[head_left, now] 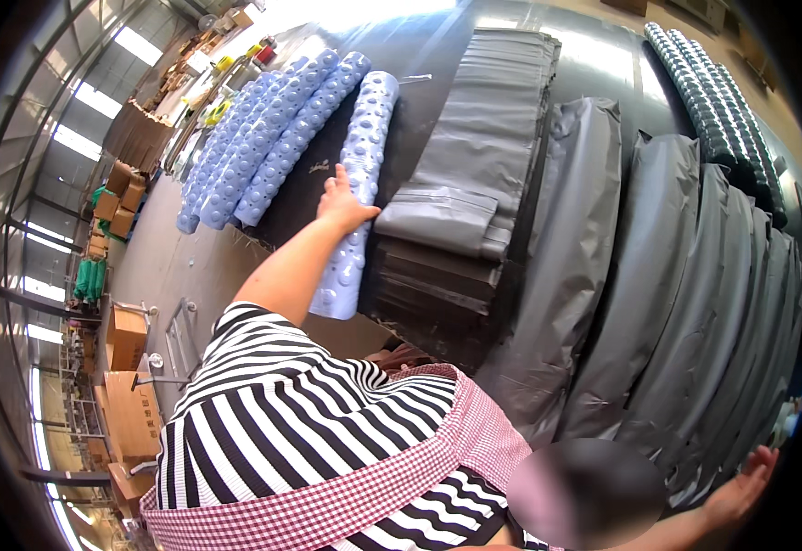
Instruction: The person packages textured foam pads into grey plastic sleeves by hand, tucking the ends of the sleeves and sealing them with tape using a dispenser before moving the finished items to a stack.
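Observation:
My left hand (346,204) reaches forward and grips a light blue rolled mat (367,138) covered in round bumps. This roll lies lengthwise on a black table (419,55), right beside a stack of flat grey plastic bags (479,138). Low at the right edge of the view is my right hand (740,491), fingers apart and holding nothing, next to a row of filled grey bags (667,275). I wear a black-and-white striped top and a red checked apron.
Several more blue bumpy rolls (263,129) lie side by side to the left of the held one. Dark green rolls (713,101) sit at the far right. Cardboard boxes (125,335) stand on the grey floor to the left.

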Available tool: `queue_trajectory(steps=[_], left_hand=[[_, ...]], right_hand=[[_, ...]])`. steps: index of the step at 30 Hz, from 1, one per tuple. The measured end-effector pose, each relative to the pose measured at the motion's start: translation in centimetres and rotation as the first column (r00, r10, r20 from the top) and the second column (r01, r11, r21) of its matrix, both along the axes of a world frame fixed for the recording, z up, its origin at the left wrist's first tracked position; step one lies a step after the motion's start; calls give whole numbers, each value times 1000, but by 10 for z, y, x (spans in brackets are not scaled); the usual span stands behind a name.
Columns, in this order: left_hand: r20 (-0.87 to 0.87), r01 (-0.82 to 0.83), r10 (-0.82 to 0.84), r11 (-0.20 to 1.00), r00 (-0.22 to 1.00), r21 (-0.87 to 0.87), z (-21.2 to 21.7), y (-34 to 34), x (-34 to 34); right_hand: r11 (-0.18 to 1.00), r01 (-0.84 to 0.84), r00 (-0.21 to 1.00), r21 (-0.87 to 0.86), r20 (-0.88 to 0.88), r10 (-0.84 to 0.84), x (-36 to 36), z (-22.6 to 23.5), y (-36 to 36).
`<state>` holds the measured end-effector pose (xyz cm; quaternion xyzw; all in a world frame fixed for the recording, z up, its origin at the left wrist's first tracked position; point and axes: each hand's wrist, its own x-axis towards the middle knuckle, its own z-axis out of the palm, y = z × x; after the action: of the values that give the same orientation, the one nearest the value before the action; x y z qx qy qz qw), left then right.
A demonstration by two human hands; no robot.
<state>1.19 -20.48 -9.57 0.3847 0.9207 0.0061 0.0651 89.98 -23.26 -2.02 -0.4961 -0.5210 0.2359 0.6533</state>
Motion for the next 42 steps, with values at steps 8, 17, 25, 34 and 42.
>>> queue_trajectory(steps=[8, 17, 25, 34, 42], left_hand=[[578, 6, -223, 936, 785, 353, -17, 6, -59], [819, -263, -392, 811, 419, 522, -43, 4, -77], [909, -314, -371, 900, -188, 303, -35, 32, -121], [521, -106, -651, 674, -552, 731, 86, 28, -173], [457, 576, -525, -80, -718, 813, 182, 7, -73]], right_hand=[[987, -134, 978, -90, -173, 117, -314, 25, -99], [354, -627, 661, -694, -234, 713, -664, -18, -68], [705, -48, 537, -708, 576, 616, -805, -71, -85], [940, -327, 418, 96, 907, 53, -790, 19, -84], [975, -37, -470, 221, 857, -212, -763, 170, -114]])
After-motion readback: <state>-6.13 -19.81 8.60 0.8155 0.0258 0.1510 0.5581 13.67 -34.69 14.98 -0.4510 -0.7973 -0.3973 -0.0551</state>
